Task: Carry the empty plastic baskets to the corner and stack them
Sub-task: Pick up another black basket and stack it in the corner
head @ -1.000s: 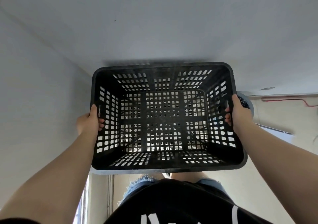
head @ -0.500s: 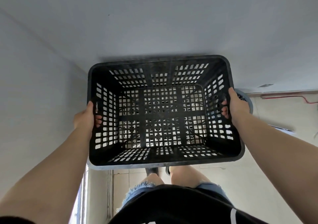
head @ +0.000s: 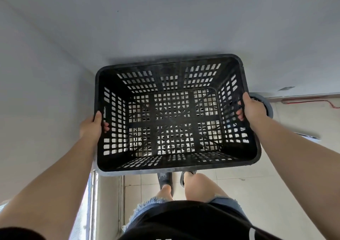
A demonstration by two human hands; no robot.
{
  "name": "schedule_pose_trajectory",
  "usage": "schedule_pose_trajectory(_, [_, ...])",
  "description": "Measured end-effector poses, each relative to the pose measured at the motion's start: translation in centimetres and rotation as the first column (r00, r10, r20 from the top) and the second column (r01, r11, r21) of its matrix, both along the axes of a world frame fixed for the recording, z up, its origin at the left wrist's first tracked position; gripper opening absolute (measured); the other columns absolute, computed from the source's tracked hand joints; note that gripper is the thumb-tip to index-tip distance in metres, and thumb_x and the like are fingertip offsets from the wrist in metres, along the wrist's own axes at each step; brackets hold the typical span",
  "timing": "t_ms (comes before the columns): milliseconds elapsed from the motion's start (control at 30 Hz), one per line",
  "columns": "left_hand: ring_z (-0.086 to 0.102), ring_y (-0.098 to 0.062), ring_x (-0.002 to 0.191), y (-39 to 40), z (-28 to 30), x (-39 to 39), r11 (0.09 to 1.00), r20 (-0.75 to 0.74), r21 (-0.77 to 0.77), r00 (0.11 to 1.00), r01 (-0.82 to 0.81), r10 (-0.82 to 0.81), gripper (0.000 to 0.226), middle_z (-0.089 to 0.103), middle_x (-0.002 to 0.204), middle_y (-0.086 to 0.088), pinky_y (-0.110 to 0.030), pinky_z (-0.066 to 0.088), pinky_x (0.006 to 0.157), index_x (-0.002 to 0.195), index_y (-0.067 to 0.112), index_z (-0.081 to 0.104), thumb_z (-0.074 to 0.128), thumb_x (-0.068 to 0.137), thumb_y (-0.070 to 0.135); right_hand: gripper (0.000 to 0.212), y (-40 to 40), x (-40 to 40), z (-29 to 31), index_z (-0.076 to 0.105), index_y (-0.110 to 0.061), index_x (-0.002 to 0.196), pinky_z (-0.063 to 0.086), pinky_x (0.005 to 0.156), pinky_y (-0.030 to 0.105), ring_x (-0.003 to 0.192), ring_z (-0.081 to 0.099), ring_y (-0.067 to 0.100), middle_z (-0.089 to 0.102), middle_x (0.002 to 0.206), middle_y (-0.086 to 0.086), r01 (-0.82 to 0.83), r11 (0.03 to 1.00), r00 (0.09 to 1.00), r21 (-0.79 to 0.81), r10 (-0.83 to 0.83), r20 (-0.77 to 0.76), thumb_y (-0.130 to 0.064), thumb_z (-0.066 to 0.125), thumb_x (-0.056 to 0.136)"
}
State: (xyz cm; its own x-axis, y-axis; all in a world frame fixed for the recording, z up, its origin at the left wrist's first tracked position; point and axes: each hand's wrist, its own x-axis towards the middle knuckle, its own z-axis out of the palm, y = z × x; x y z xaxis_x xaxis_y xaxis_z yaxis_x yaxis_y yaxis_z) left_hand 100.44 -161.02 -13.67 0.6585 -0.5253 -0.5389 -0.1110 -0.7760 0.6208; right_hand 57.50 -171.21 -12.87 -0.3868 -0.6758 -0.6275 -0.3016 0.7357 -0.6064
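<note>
Beige tiled floor (head: 257, 193) bears two dark shoes (head: 165, 180).

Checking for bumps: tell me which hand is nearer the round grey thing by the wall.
Right. The right hand grips the basket directly in front of the round grey thing; the left hand grips the opposite side.

Pale walls (head: 165, 18) meet in a corner above a beige tiled floor (head: 257, 193). A red cable (head: 312, 102) runs along the right wall's base.
</note>
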Motion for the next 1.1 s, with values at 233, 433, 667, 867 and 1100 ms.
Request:
schedule_pose_trajectory(233, [0.057, -0.014, 0.063, -0.5, -0.2, 0.1, 0.999, -0.016, -0.01, 0.999, -0.047, 0.047, 0.047, 0.062, 0.074, -0.003, -0.025, 0.047, 0.063, 0.113, 0.002, 0.065, 0.042, 0.1, 0.041, 0.043, 0.9, 0.3, -0.5, 0.055, -0.015, 0.077, 0.043, 0.054, 0.028, 0.05, 0.049, 0.019, 0.056, 0.062, 0.006, 0.039, 0.999, 0.999, 0.007, -0.039, -0.003, -0.048, 0.038, 0.098])
schedule_pose_trajectory(433, [0.055, -0.013, 0.064, -0.3, -0.8, -0.4, 1.0, 0.032, 0.014, 0.999, -0.018, 0.017, 0.053, 0.06, 0.072, -0.001, -0.031, 0.047, 0.075, 0.108, 0.0, 0.064, 0.035, 0.101, 0.044, 0.047, 0.1, 0.1, 0.0, 0.059, -0.014, 0.077, 0.047, 0.06, 0.031, 0.05, 0.051, 0.019, 0.057, 0.062, 0.004, 0.048, 0.999, 0.997, 0.003, -0.048, -0.065, -0.05, 0.039, 0.098])
schedule_pose_trajectory(667, [0.058, -0.013, 0.068, 0.1, -0.4, 0.6, 0.998, 0.013, 0.049, 0.999, 0.047, -0.047, 0.048, 0.062, 0.076, -0.001, -0.024, 0.047, 0.066, 0.113, 0.003, 0.063, 0.037, 0.101, 0.041, 0.045, 0.6, 0.8, 0.5, 0.06, -0.009, 0.097, 0.051, 0.067, 0.036, 0.053, 0.053, 0.021, 0.057, 0.064, 0.005, -0.002, 1.0, 0.992, -0.006, 0.001, -0.123, -0.047, 0.036, 0.099])
schedule_pose_trajectory(867, [0.063, -0.03, 0.104, 6.0, 1.0, -1.3, 0.983, 0.094, -0.039, 0.98, 0.18, -0.176, 0.034, 0.066, 0.111, -0.006, -0.042, 0.05, 0.088, 0.13, 0.02, 0.053, 0.046, 0.099, 0.029, 0.035, 7.6, 0.8, 0.9, 0.044, -0.012, 0.129, 0.04, 0.074, 0.035, 0.087, 0.051, 0.025, 0.056, 0.112, 0.01, -0.339, 0.939, 0.846, -0.057, 0.278, -0.454, -0.029, 0.045, 0.099])
schedule_pose_trajectory(1100, [0.061, -0.041, 0.098, 8.0, -0.7, -1.9, 0.958, 0.311, 0.087, 0.907, 0.272, -0.285, 0.045, 0.064, 0.119, -0.018, -0.042, 0.046, 0.076, 0.149, 0.018, 0.029, 0.027, 0.105, 0.026, 0.034, 9.8, 0.2, -0.1, 0.031, -0.012, 0.136, 0.038, 0.065, 0.037, 0.072, 0.048, 0.029, 0.055, 0.101, 0.016, -0.401, 0.916, 0.737, 0.013, 0.331, -0.589, -0.017, 0.032, 0.102])
